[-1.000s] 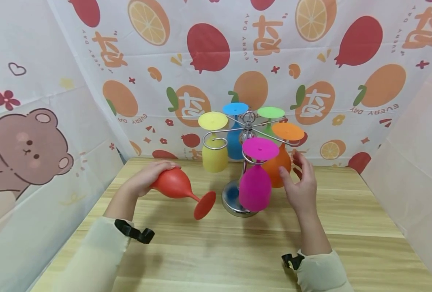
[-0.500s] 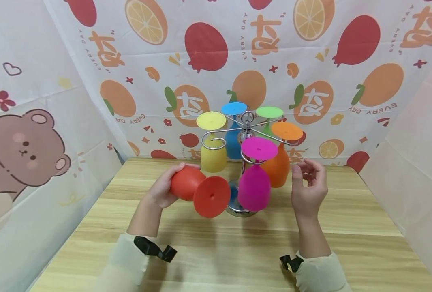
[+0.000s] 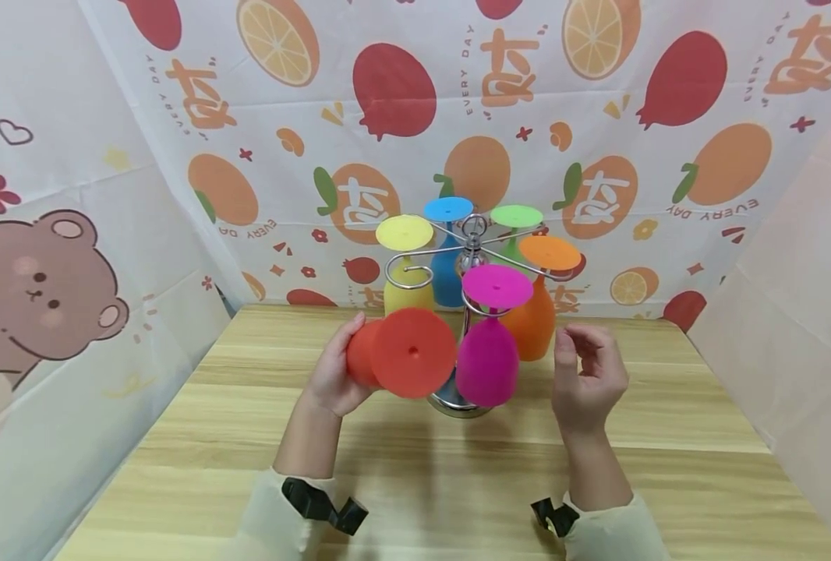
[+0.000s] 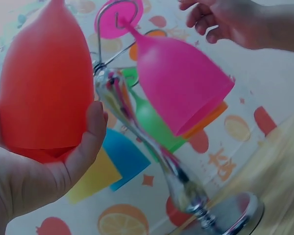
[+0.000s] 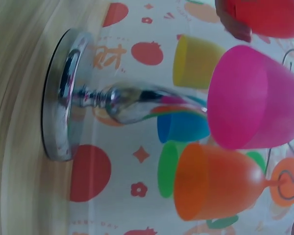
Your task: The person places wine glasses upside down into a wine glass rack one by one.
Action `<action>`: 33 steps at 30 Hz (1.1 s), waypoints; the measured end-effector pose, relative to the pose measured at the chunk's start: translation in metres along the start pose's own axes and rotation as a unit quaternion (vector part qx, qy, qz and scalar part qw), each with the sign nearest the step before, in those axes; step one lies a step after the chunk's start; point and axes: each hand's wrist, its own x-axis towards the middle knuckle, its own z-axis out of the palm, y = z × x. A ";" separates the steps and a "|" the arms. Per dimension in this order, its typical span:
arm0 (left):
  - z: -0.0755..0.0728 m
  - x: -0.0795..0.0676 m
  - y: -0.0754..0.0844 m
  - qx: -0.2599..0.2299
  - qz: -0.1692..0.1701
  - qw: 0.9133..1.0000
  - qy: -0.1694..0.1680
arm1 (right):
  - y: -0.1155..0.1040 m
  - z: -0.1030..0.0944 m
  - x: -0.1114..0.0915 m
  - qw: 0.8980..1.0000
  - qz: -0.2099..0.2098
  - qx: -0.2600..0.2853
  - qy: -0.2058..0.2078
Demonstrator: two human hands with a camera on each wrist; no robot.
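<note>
My left hand (image 3: pixel 331 374) grips a red plastic wine glass (image 3: pixel 414 352) by its bowl, the round foot tipped up toward the head camera. In the left wrist view its bowl hangs mouth down with the thumb along one side. A chrome glass rack (image 4: pixel 186 183) stands just beyond, its wire arms bearing upside-down wine glasses. Nearest is a magenta glass (image 3: pixel 487 366); an orange glass (image 3: pixel 532 323) hangs to its right. The red glass partly covers a yellow glass (image 3: pixel 405 292). My right hand (image 3: pixel 589 382) holds nothing, fingers loosely bent, right of the orange glass.
At the rack's back hang a blue glass (image 3: pixel 447 276) and a green glass (image 3: pixel 514 251). The rack's round base (image 5: pixel 63 98) stands on a wood-grain table (image 3: pixel 415 475). Behind rises a fruit-print cloth (image 3: pixel 415 171), with more cloth at both sides.
My left hand has carried the red glass rightward to the front of the rack and tilted its foot upward. My right hand has drawn away from the orange glass, its fingers bending more.
</note>
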 end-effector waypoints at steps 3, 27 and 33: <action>0.002 -0.001 -0.004 -0.016 0.002 1.000 -0.005 | -0.006 0.005 -0.003 0.999 -0.020 0.020 -0.032; 0.039 0.003 -0.019 -0.010 -0.029 0.999 0.033 | -0.045 0.040 -0.041 0.950 -0.062 0.001 -0.306; 0.047 0.003 -0.023 -0.011 -0.045 0.998 0.041 | -0.049 0.040 -0.046 0.946 -0.036 -0.024 -0.321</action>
